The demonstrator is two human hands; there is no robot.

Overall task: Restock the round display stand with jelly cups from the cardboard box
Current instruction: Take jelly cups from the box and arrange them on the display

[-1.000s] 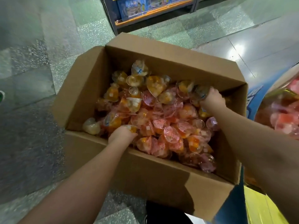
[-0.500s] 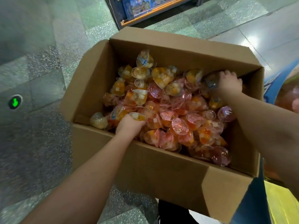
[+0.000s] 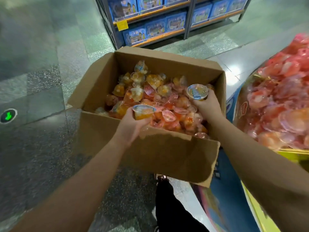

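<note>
My left hand (image 3: 132, 126) and right hand (image 3: 206, 104) each curl around an orange foil-lidded jelly cup (image 3: 143, 112), lifted lid-up above the open brown cardboard box (image 3: 155, 156) for carrying to the heaped round display stand (image 3: 275, 108).

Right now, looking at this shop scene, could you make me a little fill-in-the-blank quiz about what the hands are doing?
1. Each hand holds one jelly ____.
2. The left hand and the right hand are above the open cardboard ____.
3. The round display stand, heaped with pink cups, is on the person's ____ side.
4. The shelves behind hold boxes coloured ____.

Missing words: cup; box; right; blue
</note>
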